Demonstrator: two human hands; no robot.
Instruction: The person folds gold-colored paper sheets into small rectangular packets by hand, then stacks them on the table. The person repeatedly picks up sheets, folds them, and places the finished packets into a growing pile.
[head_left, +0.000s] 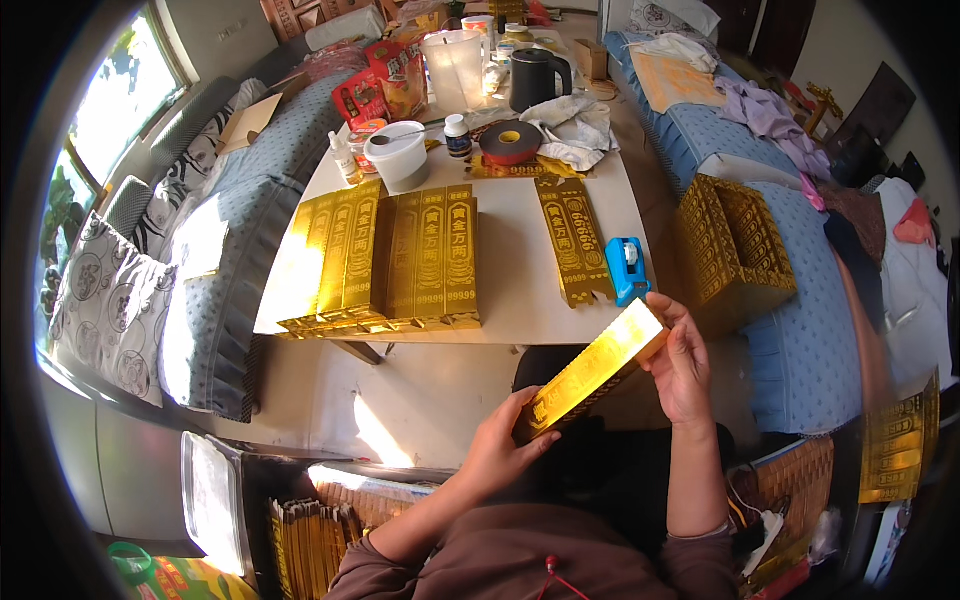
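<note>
A long gold foil paper box (592, 369) lies slantwise between my hands, above my lap and just off the table's front edge. My left hand (504, 439) grips its lower, nearer end, thumb along the underside. At the upper end, my right hand (681, 361) has its thumb and fingers around the box's corner. Sunlight glares off the top face, which bears embossed writing. Just beyond my right hand stands a blue tape dispenser (627, 271), beside a flat gold card piece (571, 240). Several finished-looking gold boxes (431, 259) are lined up on the table's left side.
On the white table (510, 300) stand a white tub (397, 161) with a spoon, a pill bottle (457, 136), a tape roll (510, 141) and a black kettle (536, 79). A gold carton (731, 247) rests on the right sofa (799, 352). Folded gold cards (315, 544) stand in a container at lower left.
</note>
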